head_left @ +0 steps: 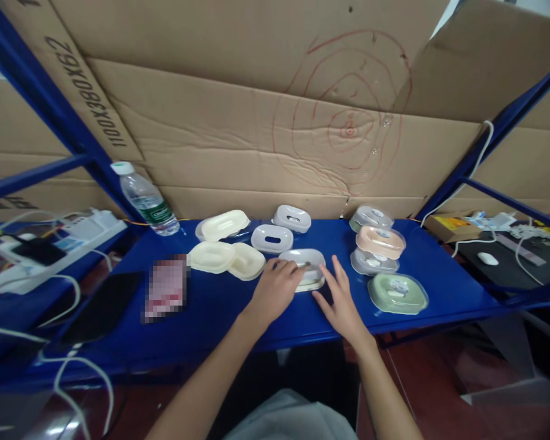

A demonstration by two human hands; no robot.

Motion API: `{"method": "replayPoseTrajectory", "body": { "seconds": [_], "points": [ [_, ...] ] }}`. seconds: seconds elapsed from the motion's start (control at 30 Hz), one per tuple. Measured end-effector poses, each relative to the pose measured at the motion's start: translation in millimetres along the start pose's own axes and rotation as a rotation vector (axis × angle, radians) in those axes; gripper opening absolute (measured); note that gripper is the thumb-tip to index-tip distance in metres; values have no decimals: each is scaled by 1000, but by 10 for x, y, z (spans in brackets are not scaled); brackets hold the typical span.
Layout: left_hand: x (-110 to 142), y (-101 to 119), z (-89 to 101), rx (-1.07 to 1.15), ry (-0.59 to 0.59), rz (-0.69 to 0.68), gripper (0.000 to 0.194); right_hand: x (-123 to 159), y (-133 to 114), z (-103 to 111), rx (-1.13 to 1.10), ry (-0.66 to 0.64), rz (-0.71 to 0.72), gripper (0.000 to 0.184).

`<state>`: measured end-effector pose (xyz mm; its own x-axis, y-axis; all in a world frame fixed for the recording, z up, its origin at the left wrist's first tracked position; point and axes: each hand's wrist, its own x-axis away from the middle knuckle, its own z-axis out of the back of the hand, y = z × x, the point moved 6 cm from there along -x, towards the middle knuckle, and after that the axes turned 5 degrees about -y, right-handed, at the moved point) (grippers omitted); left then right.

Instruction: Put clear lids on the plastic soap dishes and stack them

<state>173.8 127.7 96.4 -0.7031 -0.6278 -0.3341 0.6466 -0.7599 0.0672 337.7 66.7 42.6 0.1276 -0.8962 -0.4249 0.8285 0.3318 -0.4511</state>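
In front of me a white soap dish (309, 260) with a slotted insert rests over a cream base on the blue table. My left hand (278, 284) reaches over its left side, fingers curled down onto the insert; the fingertips are partly hidden. On the dish's right side is my right hand (341, 299), fingers apart and stretched, close to or touching the rim. Behind lie two pale slotted inserts, one nearer (266, 244) and one farther (297, 227). Left of the dish are two cream soap dish trays (211, 256) (250, 261).
At right stand several lidded soap boxes, including a green one (398, 294) and a peach one (380, 241). Another cream tray (224, 225) lies on a clear lid. A water bottle (149, 205), a pink packet (167, 287), a black phone (103, 308) and cables occupy the left.
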Motion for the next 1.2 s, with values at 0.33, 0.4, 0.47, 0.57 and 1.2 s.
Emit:
{"method": "replayPoseTrajectory", "body": {
  "seconds": [0.33, 0.4, 0.47, 0.57, 1.2],
  "points": [
    [318, -59, -186, 126, -97, 16, 42, -9, -80, -115, 36, -126, 72, 46],
    [360, -83, -188, 163, -55, 16, 43, -6, -89, -101, 55, -112, 54, 44],
    [371, -106, -190, 189, 19, 25, 44, -5, -69, -84, 55, -81, 15, 42],
    [339, -141, -236, 254, 74, 36, 43, -2, -33, -63, 66, -32, -19, 40],
    [1020, -380, -206, 235, 135, 136, 30, -257, -371, -28, 28, -177, 246, 35]
  ]
}}
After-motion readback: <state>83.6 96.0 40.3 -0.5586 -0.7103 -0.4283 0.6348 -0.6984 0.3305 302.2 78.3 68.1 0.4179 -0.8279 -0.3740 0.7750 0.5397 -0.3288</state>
